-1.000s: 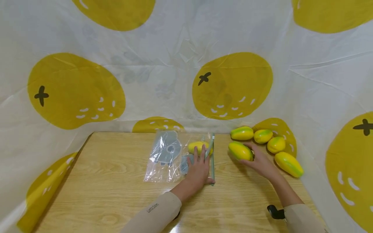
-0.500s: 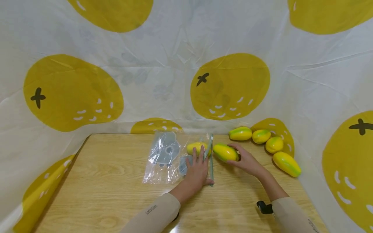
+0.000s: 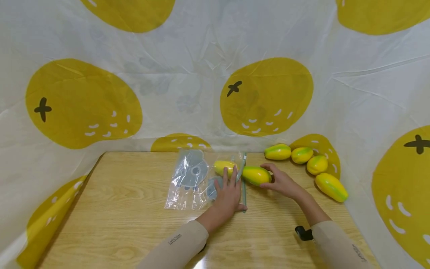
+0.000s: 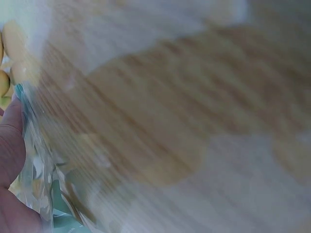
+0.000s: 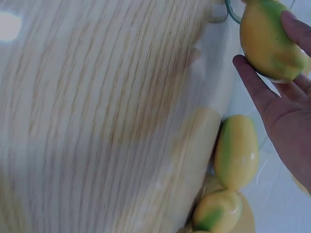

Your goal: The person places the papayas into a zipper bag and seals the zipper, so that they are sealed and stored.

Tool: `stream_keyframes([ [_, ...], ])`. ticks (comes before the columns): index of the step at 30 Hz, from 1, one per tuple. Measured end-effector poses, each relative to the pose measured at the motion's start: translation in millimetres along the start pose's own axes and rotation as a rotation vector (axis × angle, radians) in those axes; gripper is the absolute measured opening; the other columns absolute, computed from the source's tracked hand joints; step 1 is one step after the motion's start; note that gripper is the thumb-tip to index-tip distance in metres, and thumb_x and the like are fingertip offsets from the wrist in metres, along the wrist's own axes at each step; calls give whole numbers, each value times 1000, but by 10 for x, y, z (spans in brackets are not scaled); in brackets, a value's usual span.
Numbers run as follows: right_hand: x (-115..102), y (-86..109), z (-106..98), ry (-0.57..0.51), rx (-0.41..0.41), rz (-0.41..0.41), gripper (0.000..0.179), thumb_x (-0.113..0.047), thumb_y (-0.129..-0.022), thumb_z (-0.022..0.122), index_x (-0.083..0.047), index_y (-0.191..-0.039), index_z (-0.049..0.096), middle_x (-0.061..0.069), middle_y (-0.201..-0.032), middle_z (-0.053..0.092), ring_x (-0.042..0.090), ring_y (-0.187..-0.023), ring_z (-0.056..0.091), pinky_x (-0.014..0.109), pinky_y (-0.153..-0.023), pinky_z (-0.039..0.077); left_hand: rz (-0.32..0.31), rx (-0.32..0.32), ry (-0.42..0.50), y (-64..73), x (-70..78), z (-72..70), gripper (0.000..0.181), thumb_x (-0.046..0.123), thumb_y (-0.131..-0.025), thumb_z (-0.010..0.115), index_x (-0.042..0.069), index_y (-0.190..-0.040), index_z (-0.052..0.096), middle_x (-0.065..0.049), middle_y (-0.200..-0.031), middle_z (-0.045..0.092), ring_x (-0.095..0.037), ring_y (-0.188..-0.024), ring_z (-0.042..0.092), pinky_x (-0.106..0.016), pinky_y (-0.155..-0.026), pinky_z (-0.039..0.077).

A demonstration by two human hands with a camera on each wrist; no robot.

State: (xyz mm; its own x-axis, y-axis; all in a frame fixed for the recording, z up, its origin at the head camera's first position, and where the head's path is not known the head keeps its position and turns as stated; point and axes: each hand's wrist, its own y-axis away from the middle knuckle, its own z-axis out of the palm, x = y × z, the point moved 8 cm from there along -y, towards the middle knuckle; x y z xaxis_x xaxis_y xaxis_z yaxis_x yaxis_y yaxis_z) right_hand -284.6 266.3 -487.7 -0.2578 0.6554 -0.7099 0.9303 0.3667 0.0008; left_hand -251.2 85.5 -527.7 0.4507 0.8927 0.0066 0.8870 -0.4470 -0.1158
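A clear zip bag (image 3: 198,198) with a grey-blue animal print lies flat in mid-table, its mouth facing right. One yellow papaya (image 3: 223,167) is inside it, near the opening. My left hand (image 3: 226,200) rests on the bag with fingers spread and straight, thumb by the zip strip; the left wrist view shows part of this hand (image 4: 12,150) against the crinkled plastic. With thumb and fingers, my right hand (image 3: 280,181) grips a yellow-green papaya (image 3: 256,176) by its right end. The fruit's left end is right at the bag's mouth.
Several more papayas curve along the table's back right corner, among them one at the back (image 3: 277,152) and one at the right edge (image 3: 331,187). A white cloth (image 3: 188,108) with yellow fruit prints hangs behind and beside the wooden table (image 3: 127,209).
My right hand has carried the gripped papaya leftward, from beside the row of fruit to the bag's mouth. My left hand has stayed in place on the bag.
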Motion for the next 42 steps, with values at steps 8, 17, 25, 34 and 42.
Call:
stream_keyframes([
  [8,3,-84,51,2,0,9,73,-26,-95,76,1,-151,37,30,-154,44,49,-140,45,64,-107,45,7,-25,-4,3,14,6,119,78,-71,74,12,-162,34,-17,-174,-5,-51,-157,11,-74,-105,40],
  [17,-51,-180,238,14,-10,-19,73,-20,-93,78,1,-151,39,29,-153,47,47,-137,50,61,-105,48,20,-20,6,15,-7,-23,118,77,-73,73,12,-162,33,-17,-174,-5,-50,-157,9,-75,-105,39],
  [25,-39,-250,343,-8,-7,27,73,-20,-93,78,-2,-151,38,27,-155,45,45,-131,57,56,-103,52,15,-18,-26,18,1,20,116,80,-72,70,13,-161,38,-16,-175,2,-48,-157,13,-74,-106,40],
  [34,-81,-285,268,89,111,-3,69,-19,-88,83,-2,-146,50,25,-132,56,30,-98,65,43,-85,59,13,-27,-47,16,-4,18,115,81,-73,68,13,-161,37,-16,-174,2,-48,-158,13,-72,-105,42],
  [42,-77,-262,326,35,89,-14,59,-4,-93,75,0,-147,50,26,-140,57,36,-108,68,47,-92,58,3,-29,-61,19,-3,20,117,83,-72,68,13,-161,37,-16,-174,3,-48,-157,15,-72,-105,42],
])
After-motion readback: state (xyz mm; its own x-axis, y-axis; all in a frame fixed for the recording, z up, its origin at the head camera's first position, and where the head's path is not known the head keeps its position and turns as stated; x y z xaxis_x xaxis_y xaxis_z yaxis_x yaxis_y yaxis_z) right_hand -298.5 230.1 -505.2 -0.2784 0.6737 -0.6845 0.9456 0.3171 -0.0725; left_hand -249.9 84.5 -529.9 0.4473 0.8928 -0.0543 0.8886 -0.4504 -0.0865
